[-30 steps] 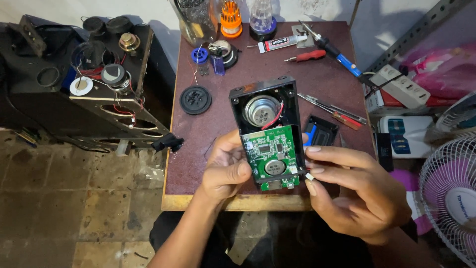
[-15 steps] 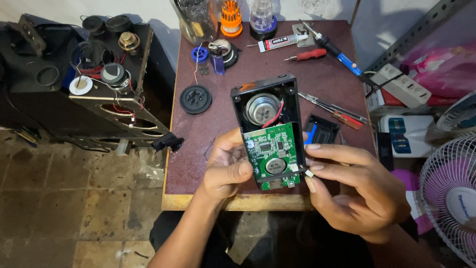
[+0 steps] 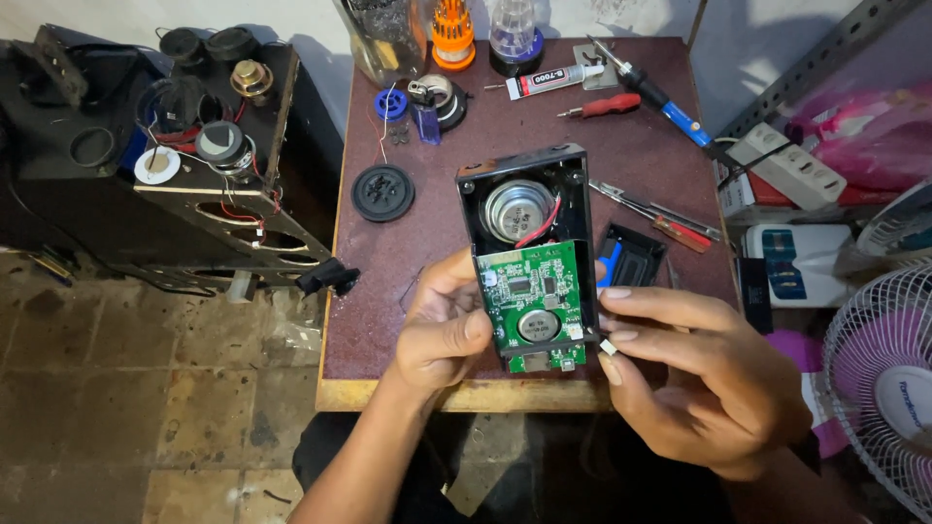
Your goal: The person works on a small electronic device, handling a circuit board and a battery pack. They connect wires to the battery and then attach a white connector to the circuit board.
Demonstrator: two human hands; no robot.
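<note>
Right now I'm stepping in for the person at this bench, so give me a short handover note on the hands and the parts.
Left hand grips the opened black speaker case from its left side, thumb on the green circuit board.
Right hand pinches a small white connector at the board's lower right edge.
Done: case open, round speaker and board exposed.
Left: connector not seated; black cover lies on the table.

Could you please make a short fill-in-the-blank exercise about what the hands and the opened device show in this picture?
1. The circuit board in the open black casing is ____ in colour.
2. The ____ hand grips the casing's side.
3. The right hand pinches a small ____ connector at the board's lower corner.
4. The round speaker sits ____ the board.

Missing words: green; left; white; above
</note>
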